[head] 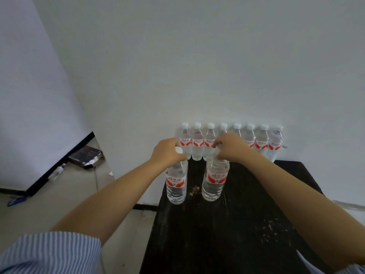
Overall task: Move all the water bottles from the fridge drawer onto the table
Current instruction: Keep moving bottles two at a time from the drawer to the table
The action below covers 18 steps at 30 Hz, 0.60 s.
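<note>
Two clear water bottles with red-and-white labels stand on the black table (pixel 246 224), in front of a row of several like bottles (pixel 261 139) lined up against the white wall. My left hand (pixel 167 151) grips the neck of the left bottle (pixel 176 184), whose white cap shows beside my fingers. My right hand (pixel 231 147) is closed around the top of the right bottle (pixel 214 180), hiding its cap. Both bottle bases appear to rest on the table near its far left part. The fridge drawer is out of view.
The table's left edge runs close beside the left bottle. On the floor at the left lie a dark box (pixel 86 157), a loose bottle (pixel 59 171) and a blue object (pixel 16 200). A white wall stands right behind the bottle row.
</note>
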Each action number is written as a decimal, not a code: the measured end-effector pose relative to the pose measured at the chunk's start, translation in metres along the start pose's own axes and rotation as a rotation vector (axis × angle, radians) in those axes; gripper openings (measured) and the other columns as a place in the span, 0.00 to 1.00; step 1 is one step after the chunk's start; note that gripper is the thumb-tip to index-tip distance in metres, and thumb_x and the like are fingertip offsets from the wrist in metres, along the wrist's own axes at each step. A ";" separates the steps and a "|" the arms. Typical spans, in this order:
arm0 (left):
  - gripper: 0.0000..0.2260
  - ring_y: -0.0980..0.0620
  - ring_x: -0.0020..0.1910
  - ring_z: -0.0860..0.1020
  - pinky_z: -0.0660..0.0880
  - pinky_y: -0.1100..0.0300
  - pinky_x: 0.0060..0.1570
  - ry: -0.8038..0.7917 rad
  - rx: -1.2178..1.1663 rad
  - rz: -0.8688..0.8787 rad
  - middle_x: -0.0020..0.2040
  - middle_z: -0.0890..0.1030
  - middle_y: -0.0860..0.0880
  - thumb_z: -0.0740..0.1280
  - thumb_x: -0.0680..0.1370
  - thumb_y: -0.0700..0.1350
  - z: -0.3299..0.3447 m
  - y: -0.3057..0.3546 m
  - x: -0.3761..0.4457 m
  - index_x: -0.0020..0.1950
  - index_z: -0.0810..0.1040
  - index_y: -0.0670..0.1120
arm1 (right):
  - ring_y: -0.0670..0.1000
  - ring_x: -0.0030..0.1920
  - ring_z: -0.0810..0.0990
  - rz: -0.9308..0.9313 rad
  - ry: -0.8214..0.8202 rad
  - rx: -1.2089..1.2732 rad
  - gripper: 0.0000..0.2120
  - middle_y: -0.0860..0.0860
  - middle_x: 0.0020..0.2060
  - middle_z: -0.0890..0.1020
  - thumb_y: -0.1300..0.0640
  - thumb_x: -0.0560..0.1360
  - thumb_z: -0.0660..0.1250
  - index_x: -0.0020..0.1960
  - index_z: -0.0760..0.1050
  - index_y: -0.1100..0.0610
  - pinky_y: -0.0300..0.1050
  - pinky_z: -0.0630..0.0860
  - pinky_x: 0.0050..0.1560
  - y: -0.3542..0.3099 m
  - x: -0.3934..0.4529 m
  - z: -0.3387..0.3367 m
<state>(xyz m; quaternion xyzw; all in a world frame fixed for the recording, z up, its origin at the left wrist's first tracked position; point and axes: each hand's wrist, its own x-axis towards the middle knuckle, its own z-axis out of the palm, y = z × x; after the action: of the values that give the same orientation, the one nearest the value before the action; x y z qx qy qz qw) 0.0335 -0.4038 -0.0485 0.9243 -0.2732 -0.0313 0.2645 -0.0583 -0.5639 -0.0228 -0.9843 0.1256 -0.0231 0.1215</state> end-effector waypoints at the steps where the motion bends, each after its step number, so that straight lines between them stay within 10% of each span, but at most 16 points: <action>1: 0.13 0.53 0.39 0.70 0.61 0.68 0.29 -0.001 -0.011 -0.005 0.33 0.66 0.56 0.71 0.70 0.45 0.005 -0.005 0.016 0.35 0.66 0.50 | 0.52 0.56 0.77 0.010 0.005 -0.014 0.19 0.53 0.58 0.79 0.63 0.70 0.67 0.61 0.75 0.56 0.38 0.69 0.50 0.001 0.015 0.003; 10: 0.10 0.52 0.40 0.70 0.61 0.66 0.29 0.006 -0.111 -0.073 0.41 0.72 0.50 0.70 0.71 0.43 0.053 -0.036 0.137 0.49 0.75 0.41 | 0.52 0.57 0.78 0.061 -0.003 0.033 0.19 0.55 0.58 0.80 0.63 0.72 0.65 0.62 0.73 0.58 0.43 0.73 0.58 0.023 0.134 0.050; 18: 0.07 0.51 0.37 0.70 0.60 0.67 0.26 -0.019 -0.156 -0.104 0.34 0.70 0.52 0.69 0.71 0.40 0.106 -0.051 0.217 0.39 0.71 0.45 | 0.54 0.54 0.78 0.088 -0.059 0.085 0.17 0.55 0.55 0.80 0.67 0.71 0.63 0.60 0.74 0.59 0.43 0.75 0.55 0.056 0.216 0.101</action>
<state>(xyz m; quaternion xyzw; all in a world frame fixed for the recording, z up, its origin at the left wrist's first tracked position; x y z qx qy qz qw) 0.2213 -0.5309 -0.1462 0.9136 -0.2239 -0.0751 0.3310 0.1450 -0.6478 -0.1315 -0.9721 0.1640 0.0061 0.1678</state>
